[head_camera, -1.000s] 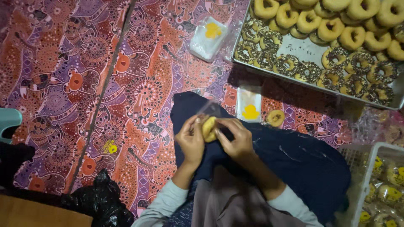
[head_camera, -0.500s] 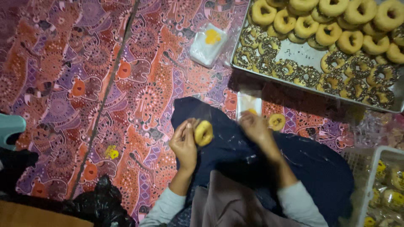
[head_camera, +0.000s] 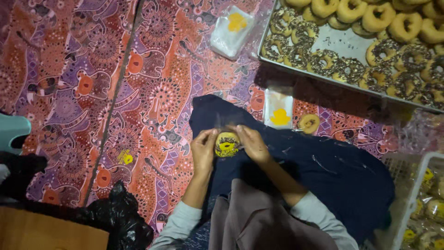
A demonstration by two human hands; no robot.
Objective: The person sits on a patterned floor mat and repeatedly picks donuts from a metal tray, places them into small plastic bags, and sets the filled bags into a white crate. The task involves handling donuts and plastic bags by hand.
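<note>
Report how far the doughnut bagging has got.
Done: bagged doughnuts already lie in the white basket at lower right. In hand: the left hand and right hand hold one doughnut in a clear bag over the lap. Left: the metal tray is full of unbagged doughnuts, one loose doughnut waits beside an empty bag.

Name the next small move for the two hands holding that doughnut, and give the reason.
Probably press the bag's open end shut: both the left hand and right hand pinch a doughnut that seems already inside a clear printed bag, over the dark cloth.
</note>
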